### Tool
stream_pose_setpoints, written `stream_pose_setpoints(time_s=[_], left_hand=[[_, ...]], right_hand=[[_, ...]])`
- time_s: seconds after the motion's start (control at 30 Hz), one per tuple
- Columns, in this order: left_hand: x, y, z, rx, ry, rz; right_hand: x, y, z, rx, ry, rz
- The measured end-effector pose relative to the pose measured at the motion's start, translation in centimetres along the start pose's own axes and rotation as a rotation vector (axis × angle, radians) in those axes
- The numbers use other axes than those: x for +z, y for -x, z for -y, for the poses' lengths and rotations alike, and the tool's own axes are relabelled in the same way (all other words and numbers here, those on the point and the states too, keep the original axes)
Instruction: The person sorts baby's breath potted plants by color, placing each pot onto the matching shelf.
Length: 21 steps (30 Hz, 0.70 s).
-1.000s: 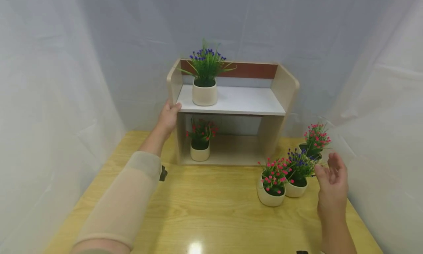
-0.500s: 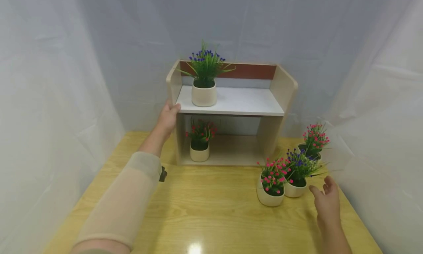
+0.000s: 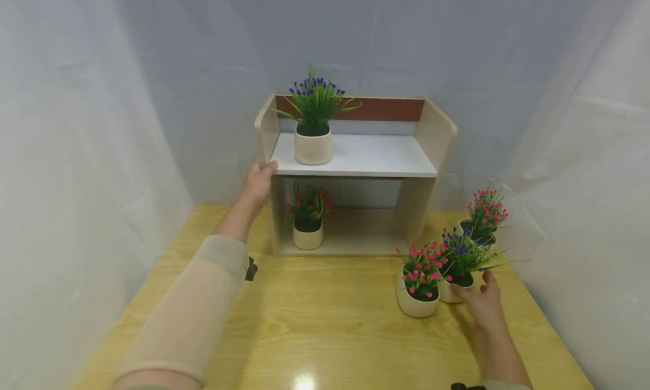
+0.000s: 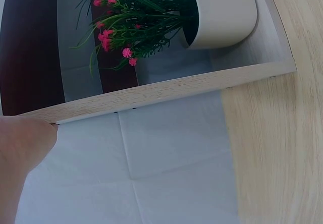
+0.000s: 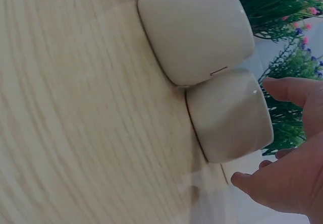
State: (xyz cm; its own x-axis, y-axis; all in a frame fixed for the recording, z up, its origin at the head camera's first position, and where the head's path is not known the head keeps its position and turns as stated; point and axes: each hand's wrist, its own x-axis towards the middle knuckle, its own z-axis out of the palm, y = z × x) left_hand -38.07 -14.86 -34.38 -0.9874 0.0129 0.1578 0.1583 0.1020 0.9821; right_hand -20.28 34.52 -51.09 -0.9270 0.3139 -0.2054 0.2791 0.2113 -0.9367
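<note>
- Head view: the right hand (image 3: 479, 306) has closed in on the purple-flowered pot (image 3: 448, 294) at 4 o'clock.
- Its fingers (image 5: 252, 186) spread beside it, released; the pot stays unlifted.
- The left hand (image 3: 257, 183) grips the shelf (image 3: 381, 153) from 9 o'clock.

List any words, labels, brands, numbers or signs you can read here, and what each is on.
None: no readable text shows on the pots, shelf or table.
A small dark mark on the front pink-flowered pot is too small to make out.

Pale sheeting (image 3: 203, 68) — creased, behind and both sides | wooden table (image 3: 304, 305) — yellowish, grained | glare (image 3: 303, 382) on wood
</note>
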Motion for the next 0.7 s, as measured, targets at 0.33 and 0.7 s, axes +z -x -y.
stream_pose_setpoints(time_s=[0.33, 0.7], left_hand=[[0.1, -0.1, 0.0, 0.007, 0.016, 0.001], [0.0, 0.2, -0.2, 0.002, 0.013, -0.004]], right_hand=[[2.2, -0.8, -0.3, 0.143, -0.478, 0.061], [3.1, -0.9, -1.1, 0.073, -0.378, 0.035]])
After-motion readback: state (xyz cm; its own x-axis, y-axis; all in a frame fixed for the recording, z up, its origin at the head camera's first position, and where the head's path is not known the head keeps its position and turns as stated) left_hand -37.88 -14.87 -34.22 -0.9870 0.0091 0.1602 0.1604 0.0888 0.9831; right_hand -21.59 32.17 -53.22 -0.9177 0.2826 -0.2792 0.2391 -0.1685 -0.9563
